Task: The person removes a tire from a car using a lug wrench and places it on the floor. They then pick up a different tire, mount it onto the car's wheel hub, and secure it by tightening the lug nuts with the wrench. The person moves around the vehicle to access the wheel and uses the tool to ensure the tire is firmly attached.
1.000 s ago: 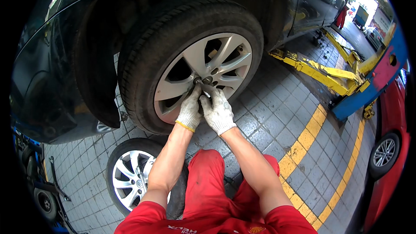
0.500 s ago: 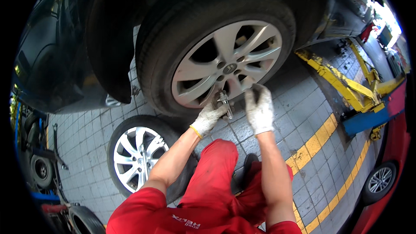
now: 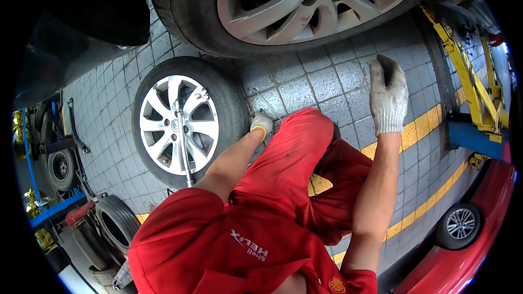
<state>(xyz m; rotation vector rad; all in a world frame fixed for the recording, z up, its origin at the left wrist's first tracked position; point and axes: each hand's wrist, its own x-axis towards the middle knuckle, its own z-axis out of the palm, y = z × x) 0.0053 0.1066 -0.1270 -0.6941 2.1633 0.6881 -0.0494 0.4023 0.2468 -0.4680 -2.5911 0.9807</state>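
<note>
My left hand [image 3: 262, 123], in a white work glove with a yellow cuff, is low by the right side of a loose wheel [image 3: 151, 103]. Its fingers look curled, and what they hold is too small to make out. A thin metal rod [image 3: 267, 103] lies right beside the fingertips. My right hand [image 3: 389, 98], gloved too, is raised over the floor with thumb and fingers apart and nothing between them. Above it is the car's silver alloy wheel [image 3: 267, 13], with dark bolt holes around its hub. A long wrench [image 3: 182, 141] and small metal pieces [image 3: 202, 95] rest on the loose wheel.
A yellow and blue lift arm [image 3: 473, 84] stands at the right, with a red car [image 3: 436, 264] behind it. Old tyres [image 3: 117, 220] are stacked at the lower left. Yellow lines [image 3: 422, 125] cross the grey tiled floor [image 3: 305, 95].
My left hand, with a small metal piece in it earlier, has dropped from the car's wheel to beside the loose wheel. My right hand has drawn away to the right. The view has tilted down.
</note>
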